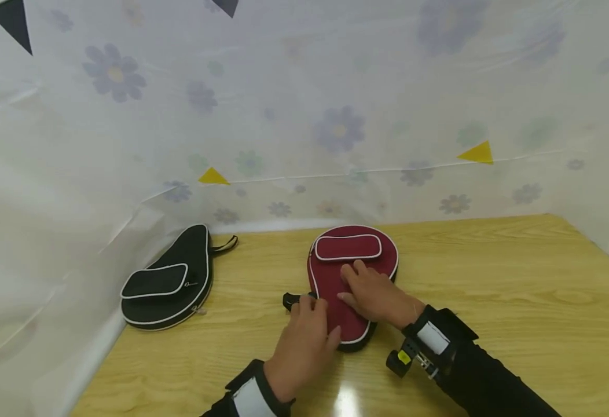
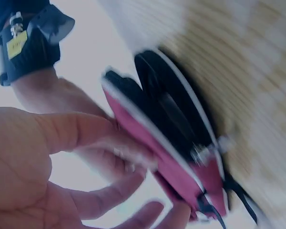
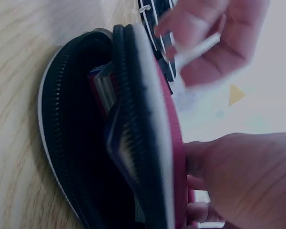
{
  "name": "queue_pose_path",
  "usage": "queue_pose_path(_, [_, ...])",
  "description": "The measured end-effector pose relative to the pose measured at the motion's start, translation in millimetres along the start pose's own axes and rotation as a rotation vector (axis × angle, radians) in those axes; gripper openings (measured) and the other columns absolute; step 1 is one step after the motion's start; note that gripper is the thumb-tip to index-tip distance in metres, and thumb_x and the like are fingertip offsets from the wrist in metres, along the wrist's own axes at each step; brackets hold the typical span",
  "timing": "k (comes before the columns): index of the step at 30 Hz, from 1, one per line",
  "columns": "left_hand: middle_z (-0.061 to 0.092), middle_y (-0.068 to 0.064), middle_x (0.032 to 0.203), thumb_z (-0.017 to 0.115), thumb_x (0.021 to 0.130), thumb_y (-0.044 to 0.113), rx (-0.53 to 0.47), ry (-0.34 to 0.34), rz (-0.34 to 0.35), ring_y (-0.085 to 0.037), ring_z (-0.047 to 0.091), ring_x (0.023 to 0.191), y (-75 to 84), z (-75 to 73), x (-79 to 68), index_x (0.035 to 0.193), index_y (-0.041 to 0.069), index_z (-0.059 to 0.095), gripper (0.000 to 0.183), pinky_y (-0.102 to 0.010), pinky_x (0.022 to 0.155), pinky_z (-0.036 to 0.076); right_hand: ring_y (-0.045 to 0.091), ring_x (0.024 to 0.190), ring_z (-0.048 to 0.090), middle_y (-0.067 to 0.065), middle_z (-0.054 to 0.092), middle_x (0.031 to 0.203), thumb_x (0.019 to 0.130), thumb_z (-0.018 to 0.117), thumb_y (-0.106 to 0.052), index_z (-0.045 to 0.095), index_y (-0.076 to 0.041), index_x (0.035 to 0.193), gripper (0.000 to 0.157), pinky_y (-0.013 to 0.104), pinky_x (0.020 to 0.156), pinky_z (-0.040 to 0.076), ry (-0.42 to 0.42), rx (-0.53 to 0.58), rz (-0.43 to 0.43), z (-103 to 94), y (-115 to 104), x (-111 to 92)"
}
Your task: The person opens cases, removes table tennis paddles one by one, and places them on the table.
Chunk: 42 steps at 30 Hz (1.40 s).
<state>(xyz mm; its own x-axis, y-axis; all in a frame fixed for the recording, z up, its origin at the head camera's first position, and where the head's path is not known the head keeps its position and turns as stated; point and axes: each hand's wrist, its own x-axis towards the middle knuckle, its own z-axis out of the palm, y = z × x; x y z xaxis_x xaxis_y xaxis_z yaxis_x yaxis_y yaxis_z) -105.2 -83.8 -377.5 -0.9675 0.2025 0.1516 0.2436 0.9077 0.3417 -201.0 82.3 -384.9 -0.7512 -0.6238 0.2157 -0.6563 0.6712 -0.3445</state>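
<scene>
A dark red table tennis paddle case (image 1: 336,289) with white piping lies on the table, its round end away from me. Its zip is undone, and a gap stands between the lid and the black lower shell (image 3: 55,124). Inside, the right wrist view shows layered edges of a flat thing (image 3: 102,90), mostly hidden. My right hand (image 1: 377,292) rests its fingertips on the case's red top. My left hand (image 1: 304,347) is at the case's near left edge, beside the black strap (image 1: 291,300), its fingers loosely bent and holding nothing visible.
A black paddle case (image 1: 195,278) with white piping lies to the left, against the white flowered sheet (image 1: 283,116) that hangs behind and beside the wooden table (image 1: 492,289). Yellow triangles (image 1: 476,153) mark the sheet.
</scene>
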Motion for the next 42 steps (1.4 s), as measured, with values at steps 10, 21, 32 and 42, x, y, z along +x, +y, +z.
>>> queue_pose_path(10, [0.055, -0.024, 0.127, 0.074, 0.089, 0.050, 0.222, 0.021, 0.082, -0.038, 0.058, 0.113, 33.8, 30.8, 22.3, 0.137, -0.004, 0.053, 0.075, -0.050, 0.084, 0.056, 0.033, 0.085, 0.050, 0.017, 0.054, 0.100, 0.094, 0.072, -0.021, 0.056, 0.003, 0.116, 0.036, 0.049, 0.071, 0.047, 0.335, -0.034, 0.026, -6.5, 8, -6])
queue_pose_path(21, [0.069, -0.014, 0.088, 0.072, 0.089, 0.027, 0.371, 0.212, 0.071, -0.023, 0.068, 0.066, 36.8, 31.4, 36.3, 0.121, -0.008, 0.064, 0.048, -0.032, 0.052, 0.055, 0.043, 0.095, 0.045, 0.028, 0.050, 0.106, 0.096, 0.070, -0.023, 0.054, 0.009, 0.118, 0.042, 0.056, 0.080, 0.040, 0.508, 0.072, 0.197, -2.1, 10, -7])
queue_pose_path(32, [0.056, -0.032, 0.116, 0.052, 0.096, -0.006, -0.211, 0.207, 0.035, -0.020, 0.056, 0.059, 4.8, -8.9, 22.6, 0.161, 0.004, 0.015, 0.075, -0.027, 0.050, 0.046, 0.047, 0.089, 0.050, 0.032, 0.050, 0.103, 0.100, 0.064, -0.017, 0.050, 0.013, 0.119, 0.038, 0.054, 0.074, 0.044, 0.533, 0.129, 0.232, 8.4, 11, -4])
queue_pose_path(42, [0.017, -0.041, 0.154, 0.052, 0.101, 0.008, -0.489, 0.090, -0.207, -0.052, 0.042, 0.133, -30.4, -22.5, 0.2, 0.161, 0.001, 0.014, 0.071, -0.060, 0.101, 0.043, 0.039, 0.094, 0.046, 0.025, 0.049, 0.110, 0.090, 0.077, -0.037, 0.059, 0.003, 0.126, 0.057, 0.053, 0.071, 0.043, 0.296, 0.042, 0.204, 26.9, -1, -15])
